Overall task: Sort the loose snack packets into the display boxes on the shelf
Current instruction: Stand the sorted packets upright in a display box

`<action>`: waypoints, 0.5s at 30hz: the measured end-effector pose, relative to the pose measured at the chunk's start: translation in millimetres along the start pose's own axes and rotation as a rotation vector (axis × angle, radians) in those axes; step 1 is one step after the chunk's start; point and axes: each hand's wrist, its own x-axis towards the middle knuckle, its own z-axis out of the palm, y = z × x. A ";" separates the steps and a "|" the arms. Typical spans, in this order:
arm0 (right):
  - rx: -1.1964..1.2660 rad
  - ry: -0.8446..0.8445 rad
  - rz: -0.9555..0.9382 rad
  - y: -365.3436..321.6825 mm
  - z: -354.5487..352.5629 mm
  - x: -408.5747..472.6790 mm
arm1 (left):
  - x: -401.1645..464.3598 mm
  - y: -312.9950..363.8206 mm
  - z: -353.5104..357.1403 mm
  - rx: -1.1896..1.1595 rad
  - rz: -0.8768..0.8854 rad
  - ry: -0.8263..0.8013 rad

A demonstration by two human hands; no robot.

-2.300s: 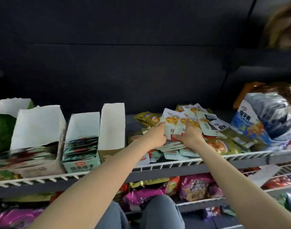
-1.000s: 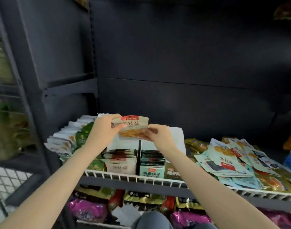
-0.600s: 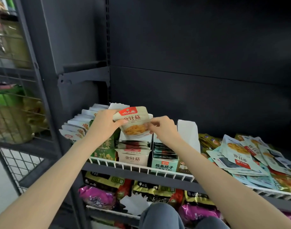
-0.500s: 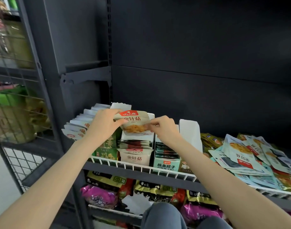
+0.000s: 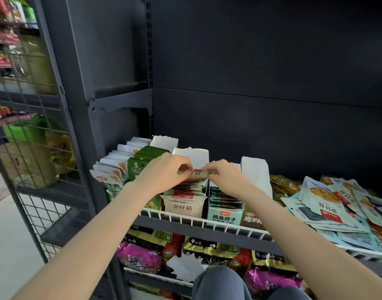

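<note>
A beige snack packet with a red top strip [image 5: 194,174] sits low inside the white display box [image 5: 183,205], behind a row of like packets. My left hand [image 5: 164,173] pinches its left top corner and my right hand [image 5: 223,177] pinches its right top corner. Only the packet's upper edge shows between my fingers. A pale green display box [image 5: 224,216] with dark packets stands just right of it. A heap of loose pale blue packets [image 5: 328,204] lies on the shelf at the right.
A white wire rail [image 5: 207,221] runs along the shelf's front edge. Green packets [image 5: 142,163] and white packets [image 5: 112,172] stand in rows at the left. An open white box flap [image 5: 256,174] stands right of my right hand. Bagged snacks [image 5: 142,256] fill the lower shelf.
Both hands carried the beige packet from the loose heap at the right over to the white box and have lowered it down into the box.
</note>
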 end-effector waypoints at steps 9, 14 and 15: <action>0.201 0.340 0.168 72.3 -49.6 -42.3 | 32.9 92.1 32.3 -0.288 0.106 0.044; 0.128 0.405 0.405 153.3 -72.7 -70.0 | 73.5 175.4 83.2 -0.447 0.133 -0.016; 0.089 0.388 0.458 169.1 -76.3 -75.0 | 81.7 190.4 95.7 -0.466 0.125 -0.055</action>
